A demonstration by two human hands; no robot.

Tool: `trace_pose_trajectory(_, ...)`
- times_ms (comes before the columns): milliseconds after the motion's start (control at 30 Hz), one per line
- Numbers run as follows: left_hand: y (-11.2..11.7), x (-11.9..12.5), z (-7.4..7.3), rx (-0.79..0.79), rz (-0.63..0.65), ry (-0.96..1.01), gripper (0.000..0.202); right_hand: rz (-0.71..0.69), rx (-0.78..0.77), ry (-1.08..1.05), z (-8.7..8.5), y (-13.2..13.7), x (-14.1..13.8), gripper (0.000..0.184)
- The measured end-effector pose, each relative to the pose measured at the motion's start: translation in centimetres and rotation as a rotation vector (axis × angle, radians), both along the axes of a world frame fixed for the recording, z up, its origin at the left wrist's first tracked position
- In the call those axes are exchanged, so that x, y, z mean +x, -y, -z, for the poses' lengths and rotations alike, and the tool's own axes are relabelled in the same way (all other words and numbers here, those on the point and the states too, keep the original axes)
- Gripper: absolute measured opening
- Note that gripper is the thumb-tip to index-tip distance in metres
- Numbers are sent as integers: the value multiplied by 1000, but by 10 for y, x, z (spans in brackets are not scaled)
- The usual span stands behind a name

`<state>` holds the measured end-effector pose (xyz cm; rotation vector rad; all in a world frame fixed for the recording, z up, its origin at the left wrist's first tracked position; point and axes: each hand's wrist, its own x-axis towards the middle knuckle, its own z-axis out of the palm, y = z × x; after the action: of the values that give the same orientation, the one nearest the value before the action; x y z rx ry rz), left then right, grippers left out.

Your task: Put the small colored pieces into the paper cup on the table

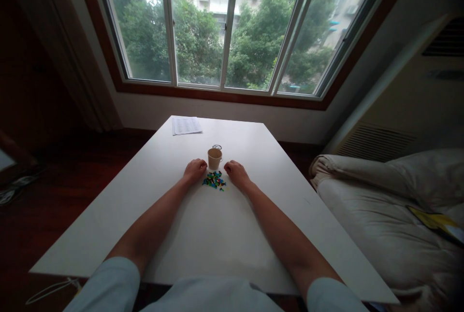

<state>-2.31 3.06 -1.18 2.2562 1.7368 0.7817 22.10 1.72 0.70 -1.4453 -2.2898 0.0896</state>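
Observation:
A brown paper cup stands upright on the white table, with a small handle-like loop at its right side. Just in front of it lies a loose pile of small coloured pieces, mostly blue, green, yellow and dark; they are too small for me to tell their kind. My left hand rests on the table to the left of the cup and pile, its fingers curled in. On the other side, my right hand rests with fingers curled too. I see nothing held in either hand.
Printed sheets of paper lie at the table's far left corner. A thin dark ring-shaped item sits behind the cup. The white table narrows toward the window. A padded beige sofa stands at the right.

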Motion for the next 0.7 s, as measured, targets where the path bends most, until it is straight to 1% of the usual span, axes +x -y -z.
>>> trace_pose_trajectory(100,-1,0,0,2,-1,-3,22,9,51,-71,-6,-6,2,16)
trace_pose_trajectory(233,-1,0,1,7,0,-1,22,67,128,-190,-22,-11,4,19)
trace_pose_trajectory(300,-1,0,1,13,-1,2,21,62,169,-250,-30,-10,1,20)
trace_pose_trajectory(467,1,1,-1,12,-12,-3,22,22,218,-292,-41,-3,-21,24)
trace_pose_trajectory(600,2,1,-1,0,-19,-6,22,11,269,-305,-43,-2,-42,24)
trace_pose_trajectory(700,0,0,1,23,-3,-1,23,1,284,-274,-43,-7,-54,23)
